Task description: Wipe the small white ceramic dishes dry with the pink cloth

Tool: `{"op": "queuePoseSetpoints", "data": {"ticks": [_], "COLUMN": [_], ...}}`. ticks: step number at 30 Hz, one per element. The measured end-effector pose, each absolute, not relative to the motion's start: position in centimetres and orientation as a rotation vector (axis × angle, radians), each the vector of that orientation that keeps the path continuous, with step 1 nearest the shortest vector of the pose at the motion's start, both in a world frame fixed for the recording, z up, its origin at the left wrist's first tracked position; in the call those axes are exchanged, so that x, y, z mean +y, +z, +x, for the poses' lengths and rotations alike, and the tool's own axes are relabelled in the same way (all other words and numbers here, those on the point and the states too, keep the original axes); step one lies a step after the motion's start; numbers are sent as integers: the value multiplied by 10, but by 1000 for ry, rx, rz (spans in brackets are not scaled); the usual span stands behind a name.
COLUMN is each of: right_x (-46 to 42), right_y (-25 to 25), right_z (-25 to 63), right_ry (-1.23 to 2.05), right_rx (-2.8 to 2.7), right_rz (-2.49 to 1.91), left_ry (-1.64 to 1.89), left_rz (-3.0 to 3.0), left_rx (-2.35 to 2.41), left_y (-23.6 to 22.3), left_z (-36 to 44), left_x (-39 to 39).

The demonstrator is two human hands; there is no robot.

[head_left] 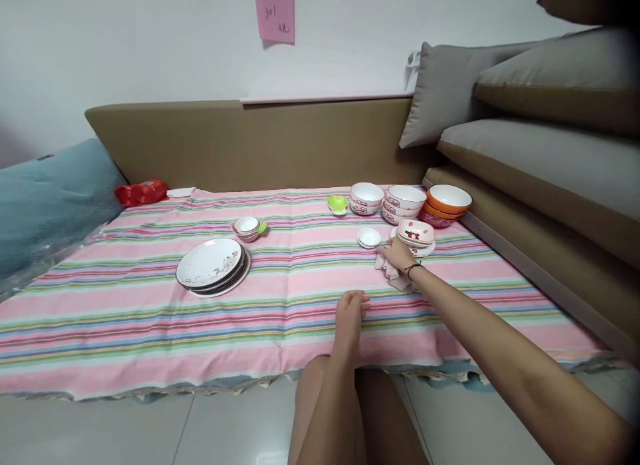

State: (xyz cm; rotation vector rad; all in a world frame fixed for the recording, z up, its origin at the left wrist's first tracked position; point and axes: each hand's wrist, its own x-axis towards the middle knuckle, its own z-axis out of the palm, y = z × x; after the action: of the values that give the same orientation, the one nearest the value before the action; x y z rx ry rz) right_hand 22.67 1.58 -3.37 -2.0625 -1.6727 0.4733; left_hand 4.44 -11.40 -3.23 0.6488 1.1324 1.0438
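My right hand, a dark band at its wrist, is closed on a crumpled pale pink cloth that hangs below the fingers. Its fingertips are close to a small stack of white saucers; whether they touch is unclear. Just beyond the hand, a rectangular pink-rimmed dish with a red and black picture rests on a white plate. My left hand hovers over the striped cloth near its front edge, fingers loosely curved and a little apart, holding nothing.
Stacked bowls, red-patterned bowls and orange bowls line the back right, beside a green dish. Left stand small nested bowls and a plate stack. Cushions pile up on the right. A red package lies back left.
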Motion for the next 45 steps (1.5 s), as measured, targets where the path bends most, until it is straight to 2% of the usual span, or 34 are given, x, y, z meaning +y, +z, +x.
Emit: {"op": "queuePoseSetpoints", "data": {"ticks": [12,20,30,45], "right_x": [84,84,90,94], "right_y": [-14,-14,-3,0], "right_z": [239,235,237,220], "right_ry": [404,198,219,-18], "right_rx": [-2227,-2294,-2479,-2721], "right_rz": [-2054,-2164,-2130,-2052], "left_ry": [992,956,933,887], "left_rz": [722,742,763,770], "left_rx": [1076,1098,1110,1118], "left_y": [-18,-13,-14,-8], "left_z": [50,51,52,50], "left_x": [-109,-108,-109,-108]}}
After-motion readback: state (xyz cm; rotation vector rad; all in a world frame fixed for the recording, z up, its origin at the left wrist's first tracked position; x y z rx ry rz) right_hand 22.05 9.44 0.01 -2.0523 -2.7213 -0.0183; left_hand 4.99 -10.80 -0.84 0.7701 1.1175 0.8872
